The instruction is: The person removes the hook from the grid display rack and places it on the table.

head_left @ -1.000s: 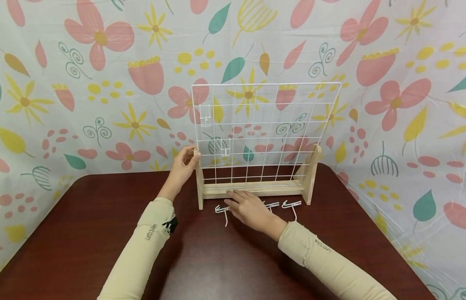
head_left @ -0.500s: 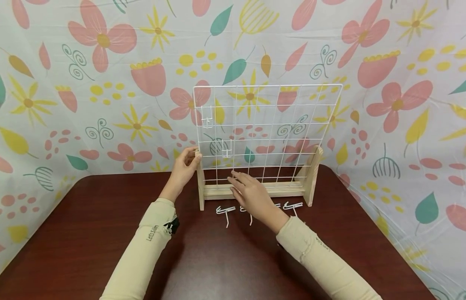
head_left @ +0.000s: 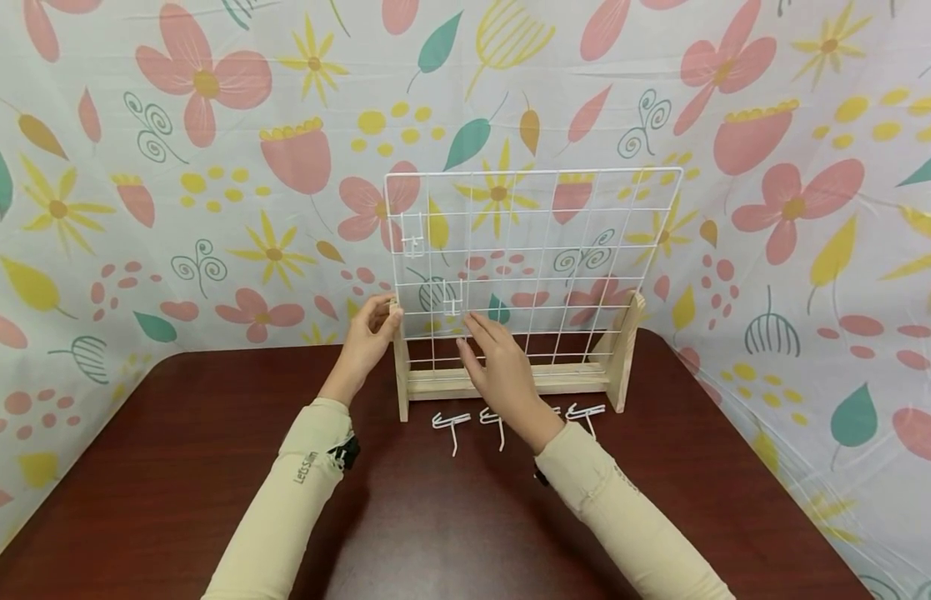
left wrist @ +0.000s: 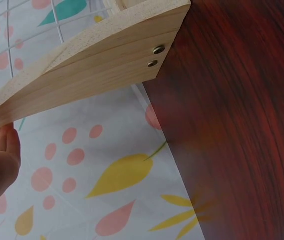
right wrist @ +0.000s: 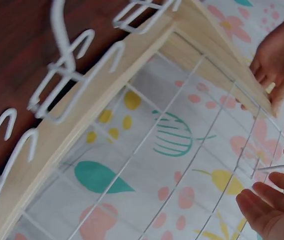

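Observation:
A white wire grid (head_left: 533, 250) stands upright in a pale wooden stand (head_left: 510, 382) on a dark red-brown table (head_left: 172, 467). My left hand (head_left: 378, 321) grips the top of the stand's left upright (left wrist: 82, 65). My right hand (head_left: 482, 335) is raised in front of the grid's lower left part, fingers loosely extended and holding nothing. Its fingertips (right wrist: 274, 195) are just below a white hook (head_left: 452, 298) that hangs on the grid. A second hook (head_left: 412, 233) hangs higher up on the left.
Several loose white wire hooks (head_left: 450, 421) lie on the table in front of the stand, also in the right wrist view (right wrist: 67, 75). A floral cloth backdrop (head_left: 210, 167) closes in the table at the back and on both sides.
My right hand has lifted off the table by the loose hooks and moved up to the grid's lower left. My left hand has stayed on the stand's upright.

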`<action>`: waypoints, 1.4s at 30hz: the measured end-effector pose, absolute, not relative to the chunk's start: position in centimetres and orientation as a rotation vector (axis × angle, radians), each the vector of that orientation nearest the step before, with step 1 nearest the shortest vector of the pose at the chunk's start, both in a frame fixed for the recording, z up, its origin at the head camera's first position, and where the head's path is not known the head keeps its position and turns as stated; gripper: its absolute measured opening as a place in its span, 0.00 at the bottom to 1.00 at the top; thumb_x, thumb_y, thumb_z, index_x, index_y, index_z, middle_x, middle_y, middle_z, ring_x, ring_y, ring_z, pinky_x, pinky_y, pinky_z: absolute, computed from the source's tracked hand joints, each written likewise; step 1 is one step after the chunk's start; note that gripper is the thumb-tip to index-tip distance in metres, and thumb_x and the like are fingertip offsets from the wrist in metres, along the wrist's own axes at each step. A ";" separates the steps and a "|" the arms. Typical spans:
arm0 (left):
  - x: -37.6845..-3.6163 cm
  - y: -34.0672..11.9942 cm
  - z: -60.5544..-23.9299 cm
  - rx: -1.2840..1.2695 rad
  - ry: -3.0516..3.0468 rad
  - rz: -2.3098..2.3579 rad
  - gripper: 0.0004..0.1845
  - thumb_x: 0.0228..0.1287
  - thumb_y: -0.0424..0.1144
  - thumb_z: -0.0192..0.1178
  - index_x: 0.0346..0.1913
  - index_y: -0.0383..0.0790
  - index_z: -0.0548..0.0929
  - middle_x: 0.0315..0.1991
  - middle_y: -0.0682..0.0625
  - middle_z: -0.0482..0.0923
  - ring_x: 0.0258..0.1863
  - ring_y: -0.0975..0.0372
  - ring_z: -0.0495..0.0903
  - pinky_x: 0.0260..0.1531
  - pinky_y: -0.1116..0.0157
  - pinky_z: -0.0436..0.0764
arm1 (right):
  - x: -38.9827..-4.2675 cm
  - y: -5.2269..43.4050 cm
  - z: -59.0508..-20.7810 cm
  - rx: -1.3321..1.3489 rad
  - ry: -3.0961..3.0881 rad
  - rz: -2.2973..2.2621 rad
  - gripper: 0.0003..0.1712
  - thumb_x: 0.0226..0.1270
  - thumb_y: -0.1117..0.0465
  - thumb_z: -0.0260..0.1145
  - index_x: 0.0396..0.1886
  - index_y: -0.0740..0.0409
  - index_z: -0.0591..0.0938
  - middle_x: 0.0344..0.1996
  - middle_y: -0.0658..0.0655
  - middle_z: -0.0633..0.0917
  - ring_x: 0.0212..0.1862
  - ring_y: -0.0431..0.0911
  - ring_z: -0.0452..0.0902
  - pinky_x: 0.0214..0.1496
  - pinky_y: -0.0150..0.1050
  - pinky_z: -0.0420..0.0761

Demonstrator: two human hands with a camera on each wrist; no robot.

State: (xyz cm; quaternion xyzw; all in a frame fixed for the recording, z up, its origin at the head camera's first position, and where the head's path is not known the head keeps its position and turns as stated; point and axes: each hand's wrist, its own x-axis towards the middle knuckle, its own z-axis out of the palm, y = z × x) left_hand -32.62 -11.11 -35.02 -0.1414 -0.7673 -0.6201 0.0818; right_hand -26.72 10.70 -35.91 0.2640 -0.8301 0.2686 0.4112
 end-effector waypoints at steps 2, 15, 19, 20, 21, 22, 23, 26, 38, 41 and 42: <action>-32.6 -11.1 -35.1 -0.422 -2.294 -1.852 0.22 0.73 0.42 0.54 0.66 0.41 0.69 0.58 0.40 0.73 0.52 0.52 0.74 0.48 0.61 0.75 | -26.7 10.3 -35.7 0.631 -2.090 0.709 0.22 0.67 0.63 0.65 0.59 0.67 0.78 0.56 0.65 0.80 0.57 0.57 0.75 0.56 0.50 0.77; -31.2 -11.0 -33.6 -0.422 -2.324 -1.873 0.24 0.74 0.40 0.52 0.68 0.37 0.66 0.60 0.36 0.71 0.52 0.52 0.72 0.49 0.61 0.74 | -27.3 8.1 -34.4 0.455 -2.070 0.906 0.23 0.68 0.61 0.65 0.57 0.70 0.78 0.56 0.67 0.78 0.59 0.59 0.73 0.61 0.50 0.73; -30.1 -10.9 -32.5 -0.426 -2.339 -1.870 0.24 0.74 0.38 0.51 0.68 0.35 0.65 0.60 0.35 0.70 0.54 0.50 0.72 0.50 0.60 0.74 | -27.7 7.7 -34.3 0.442 -2.060 0.920 0.22 0.68 0.61 0.64 0.57 0.70 0.78 0.56 0.67 0.79 0.59 0.58 0.74 0.61 0.50 0.73; -30.2 -10.9 -32.6 -0.427 -2.336 -1.872 0.24 0.74 0.38 0.52 0.68 0.34 0.65 0.60 0.35 0.70 0.54 0.50 0.72 0.50 0.61 0.74 | -27.8 7.6 -34.3 0.439 -2.056 0.917 0.22 0.68 0.62 0.64 0.57 0.70 0.78 0.56 0.67 0.79 0.59 0.58 0.74 0.61 0.50 0.73; -30.3 -10.9 -32.7 -0.428 -2.334 -1.871 0.24 0.74 0.37 0.52 0.68 0.34 0.65 0.60 0.35 0.70 0.54 0.50 0.72 0.49 0.62 0.75 | -27.9 7.5 -34.3 0.437 -2.050 0.914 0.21 0.68 0.62 0.64 0.57 0.70 0.78 0.55 0.66 0.79 0.59 0.58 0.74 0.61 0.49 0.73; -30.7 -10.9 -32.9 -0.427 -2.327 -1.881 0.24 0.74 0.38 0.52 0.68 0.35 0.66 0.60 0.35 0.70 0.54 0.51 0.72 0.48 0.63 0.75 | -28.0 7.5 -34.3 0.437 -2.043 0.911 0.21 0.68 0.63 0.64 0.56 0.71 0.78 0.55 0.66 0.79 0.58 0.58 0.74 0.61 0.49 0.73; -31.0 -11.0 -33.2 -0.428 -2.320 -1.887 0.24 0.73 0.38 0.52 0.68 0.35 0.66 0.60 0.36 0.70 0.53 0.51 0.72 0.48 0.63 0.75 | -28.1 7.4 -34.3 0.437 -2.038 0.909 0.20 0.68 0.63 0.64 0.56 0.71 0.78 0.55 0.66 0.80 0.58 0.58 0.75 0.60 0.49 0.74; -32.1 -11.2 -34.2 -0.424 -2.310 -1.898 0.24 0.73 0.40 0.53 0.68 0.38 0.67 0.60 0.37 0.71 0.53 0.52 0.73 0.47 0.64 0.76 | -28.3 7.2 -34.3 0.431 -2.030 0.900 0.19 0.68 0.64 0.64 0.55 0.72 0.79 0.54 0.67 0.80 0.58 0.58 0.75 0.60 0.49 0.74; -32.8 -11.1 -35.1 -0.452 -2.271 -1.846 0.22 0.72 0.42 0.54 0.66 0.40 0.69 0.57 0.39 0.74 0.48 0.55 0.74 0.45 0.65 0.76 | -28.7 6.8 -34.2 0.423 -2.056 0.908 0.18 0.69 0.67 0.62 0.55 0.72 0.78 0.54 0.68 0.80 0.58 0.58 0.75 0.60 0.48 0.74; -32.7 -11.1 -35.1 -0.439 -2.254 -1.858 0.21 0.72 0.40 0.55 0.64 0.39 0.70 0.56 0.39 0.75 0.47 0.56 0.75 0.43 0.67 0.77 | -28.8 6.6 -34.3 0.430 -2.037 0.904 0.17 0.67 0.69 0.63 0.54 0.74 0.79 0.53 0.70 0.80 0.57 0.59 0.75 0.59 0.47 0.75; -32.7 -11.0 -35.2 -0.438 -2.255 -1.854 0.21 0.72 0.41 0.55 0.64 0.39 0.70 0.56 0.39 0.75 0.47 0.56 0.75 0.43 0.68 0.77 | -28.8 6.6 -34.3 0.431 -2.033 0.901 0.17 0.67 0.69 0.63 0.53 0.74 0.79 0.52 0.70 0.80 0.57 0.59 0.76 0.59 0.47 0.75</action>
